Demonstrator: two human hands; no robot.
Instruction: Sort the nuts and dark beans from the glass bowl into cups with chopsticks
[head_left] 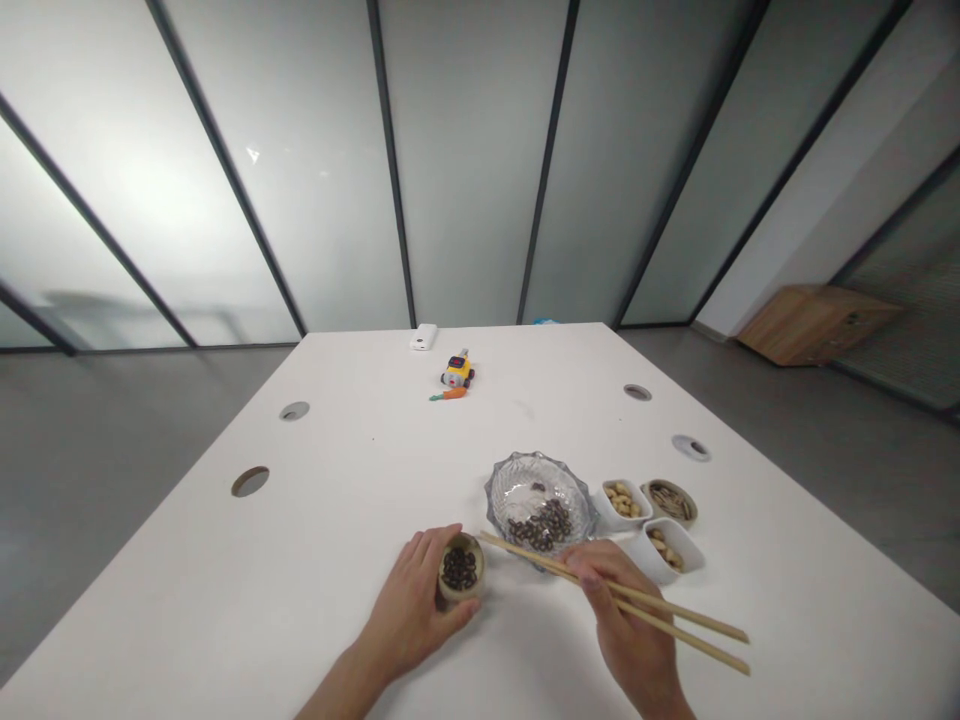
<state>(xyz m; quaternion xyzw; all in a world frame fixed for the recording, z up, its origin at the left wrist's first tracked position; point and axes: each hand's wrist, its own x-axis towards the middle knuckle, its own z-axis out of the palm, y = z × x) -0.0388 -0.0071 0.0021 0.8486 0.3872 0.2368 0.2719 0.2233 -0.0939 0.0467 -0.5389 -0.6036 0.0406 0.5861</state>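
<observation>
My left hand (420, 590) curls around a small light-coloured cup (450, 592) that holds dark beans (459, 568). In my right hand (619, 610) is a pair of wooden chopsticks (679, 622), their tips pointing left toward the cup's rim. Nothing can be made out between the tips. Behind the chopsticks stands a clear glass bowl (499, 490) with a scalloped rim. More dark beans (551, 522) lie in it, mostly toward its near side, with a small dark piece apart from them.
Right of the glass bowl stand a white dish (636, 520) of nuts, a second white dish (694, 562) of nuts and a round bowl (691, 515) of striped seeds. Farther back are a toy car (458, 371), an orange-handled toy screwdriver (451, 394) and a white device (424, 337). Holes pierce the white table (337, 560).
</observation>
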